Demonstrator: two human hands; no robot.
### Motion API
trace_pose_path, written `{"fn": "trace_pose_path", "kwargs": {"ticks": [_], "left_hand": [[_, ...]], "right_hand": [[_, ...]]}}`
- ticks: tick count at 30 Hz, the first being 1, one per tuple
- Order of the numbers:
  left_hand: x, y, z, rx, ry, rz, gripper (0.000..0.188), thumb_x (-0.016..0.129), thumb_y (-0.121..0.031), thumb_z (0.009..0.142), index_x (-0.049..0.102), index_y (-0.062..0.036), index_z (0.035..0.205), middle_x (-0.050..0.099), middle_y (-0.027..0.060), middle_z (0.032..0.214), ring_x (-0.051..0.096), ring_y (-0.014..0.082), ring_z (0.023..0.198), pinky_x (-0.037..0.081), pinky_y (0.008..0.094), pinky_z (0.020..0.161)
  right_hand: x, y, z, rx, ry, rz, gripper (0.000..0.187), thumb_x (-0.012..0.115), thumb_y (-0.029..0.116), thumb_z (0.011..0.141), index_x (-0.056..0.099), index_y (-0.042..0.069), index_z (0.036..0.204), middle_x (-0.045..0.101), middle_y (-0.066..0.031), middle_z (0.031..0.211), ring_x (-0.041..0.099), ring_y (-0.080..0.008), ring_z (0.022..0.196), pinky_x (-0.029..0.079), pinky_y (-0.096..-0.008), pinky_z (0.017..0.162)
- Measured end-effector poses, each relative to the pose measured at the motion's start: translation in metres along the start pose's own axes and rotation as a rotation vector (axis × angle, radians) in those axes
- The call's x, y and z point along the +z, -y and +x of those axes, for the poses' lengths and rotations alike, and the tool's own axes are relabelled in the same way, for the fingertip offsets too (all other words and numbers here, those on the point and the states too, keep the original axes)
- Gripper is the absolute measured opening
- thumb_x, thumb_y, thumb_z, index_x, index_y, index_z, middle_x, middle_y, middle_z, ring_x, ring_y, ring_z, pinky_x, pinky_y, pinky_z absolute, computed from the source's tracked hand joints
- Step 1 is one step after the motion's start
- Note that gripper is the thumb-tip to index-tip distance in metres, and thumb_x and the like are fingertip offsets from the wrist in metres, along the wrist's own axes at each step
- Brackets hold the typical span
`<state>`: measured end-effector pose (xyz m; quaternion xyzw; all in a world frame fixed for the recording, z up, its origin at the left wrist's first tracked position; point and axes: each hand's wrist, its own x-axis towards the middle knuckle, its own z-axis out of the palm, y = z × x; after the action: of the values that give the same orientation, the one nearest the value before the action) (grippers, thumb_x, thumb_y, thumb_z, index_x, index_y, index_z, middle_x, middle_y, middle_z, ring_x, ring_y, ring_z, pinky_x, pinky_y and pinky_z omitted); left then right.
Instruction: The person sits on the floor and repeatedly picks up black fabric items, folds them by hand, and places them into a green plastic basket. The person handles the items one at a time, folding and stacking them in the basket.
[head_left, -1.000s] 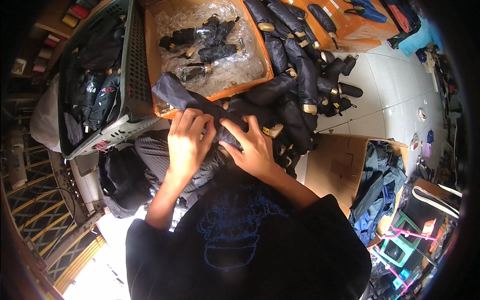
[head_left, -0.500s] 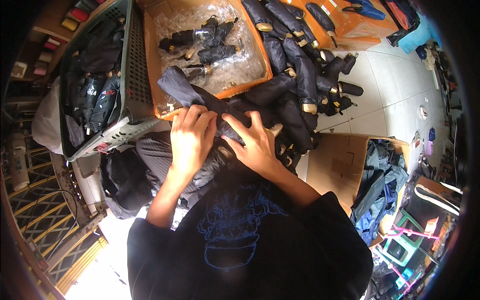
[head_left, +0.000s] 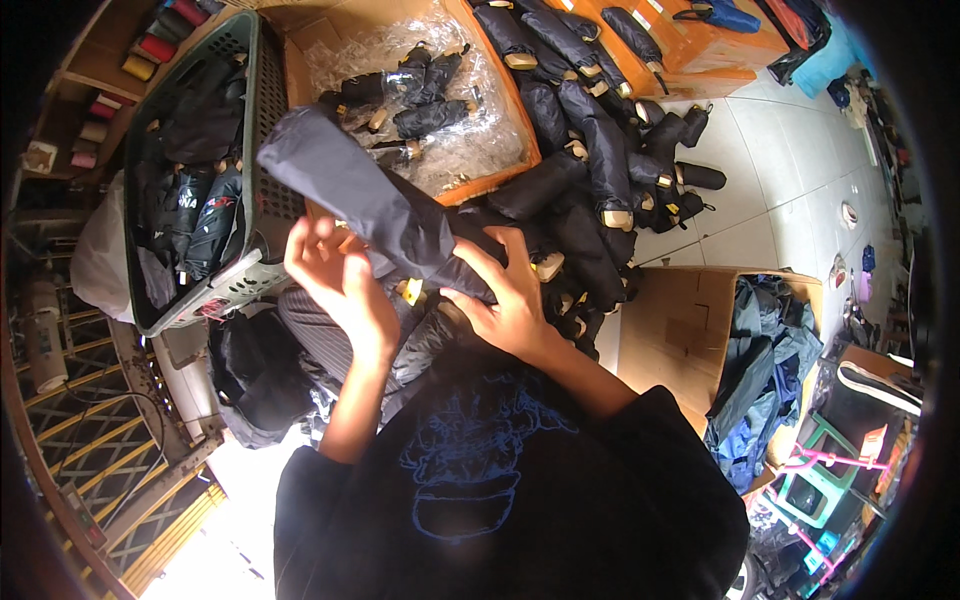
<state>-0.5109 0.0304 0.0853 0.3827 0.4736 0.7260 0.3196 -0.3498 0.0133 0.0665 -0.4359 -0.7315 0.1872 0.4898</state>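
My right hand (head_left: pixel 512 305) pinches the near end of a black-sleeved folding umbrella (head_left: pixel 355 185), upper centre of the frame, seemingly to steady it. My left hand (head_left: pixel 350 298) is spread just below; whether it touches, I can't tell.

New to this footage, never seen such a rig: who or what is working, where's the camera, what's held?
No machine here, just a person's two bare hands. The view looks down from a fisheye camera on their head, so straight edges bend near the rim. The right hand grips the near end of a dark fabric bundle; the left hand is open beside it, and whether it touches is unclear. Beyond are a dark perforated basket and an orange-edged box, both holding similar bundles. To the right, more dark bundles are heaped by a pale tiled floor, with an open cardboard box of blue-green fabric nearer the person.
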Motion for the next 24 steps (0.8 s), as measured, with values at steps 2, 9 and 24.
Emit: {"fn": "trace_pose_path", "kwargs": {"ticks": [2,9,24], "left_hand": [[0.009,-0.002,0.007,-0.233,0.174,-0.322,0.087,0.07,-0.049,0.081,0.025,-0.0098,0.145,0.045,0.0143,0.131,0.052,0.0309,0.116,0.042,0.0458,0.101],[0.03,-0.013,-0.001,-0.382,0.331,-0.461,0.065,0.071,-0.021,0.081,0.037,0.0027,0.131,0.06,0.0186,0.102,0.063,0.0288,0.094,0.052,0.0384,0.086],[0.028,-0.019,0.002,-0.467,0.287,-0.33,0.058,0.061,-0.043,0.089,0.048,0.0049,0.118,0.065,0.0225,0.105,0.064,0.028,0.098,0.052,0.0367,0.086]], "right_hand": [[-0.001,0.005,0.004,-0.011,0.056,0.099,0.058,0.08,0.022,0.075,0.057,0.013,0.126,0.051,-0.023,0.112,0.061,-0.0407,0.094,0.053,-0.0438,0.073],[0.013,0.012,-0.003,0.185,-0.003,0.337,0.07,0.076,0.008,0.077,0.034,-0.001,0.132,0.05,-0.0198,0.119,0.053,-0.0293,0.11,0.042,-0.0399,0.096],[0.001,0.025,0.019,0.351,0.086,0.478,0.059,0.081,0.021,0.073,0.051,-0.002,0.118,0.065,-0.0148,0.097,0.066,-0.0224,0.089,0.051,-0.0321,0.079]]}}
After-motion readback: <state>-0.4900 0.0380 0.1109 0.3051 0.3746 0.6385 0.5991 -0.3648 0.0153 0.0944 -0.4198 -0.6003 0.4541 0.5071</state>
